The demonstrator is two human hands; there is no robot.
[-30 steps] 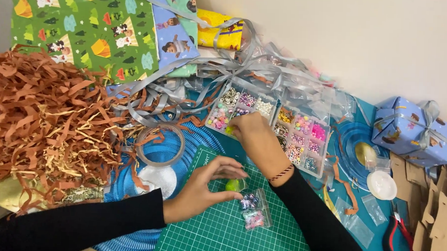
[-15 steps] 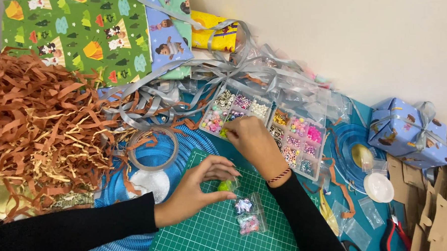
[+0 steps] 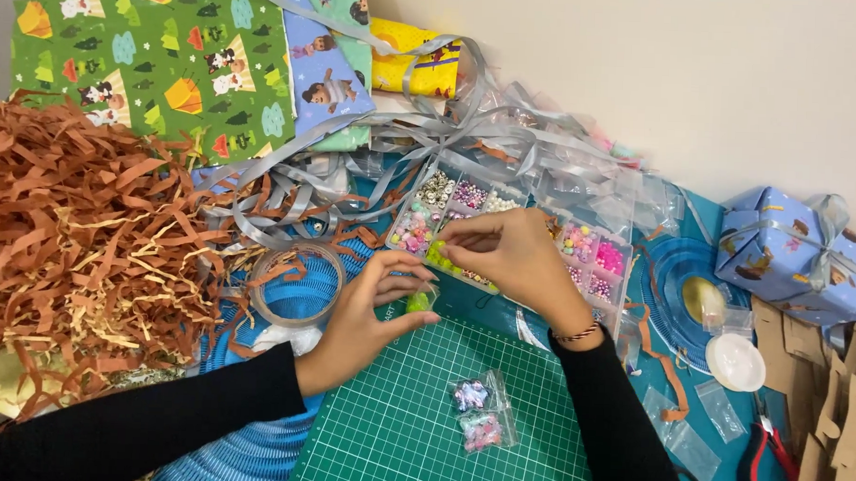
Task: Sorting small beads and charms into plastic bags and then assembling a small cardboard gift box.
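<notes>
1. Left hand (image 3: 364,309): fingers pinched on a small clear bag of green beads (image 3: 421,299), held over the green cutting mat (image 3: 421,430).
2. Right hand (image 3: 508,253): fingertips pinched together over the bead organiser box (image 3: 593,260); contents too small to tell.
3. Surface: teal table (image 3: 703,231); brown shredded paper (image 3: 77,228) left of both hands, tape roll (image 3: 294,283) beside the left hand.
4. Room: plain pale wall (image 3: 662,68) beyond.

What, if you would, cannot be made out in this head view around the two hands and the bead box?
- Bead box: middle compartments hidden behind the right hand.
- Small green thing: mostly covered by left hand fingers; kind unclear.
- Red-handled pliers: cut off by the bottom edge.
</notes>
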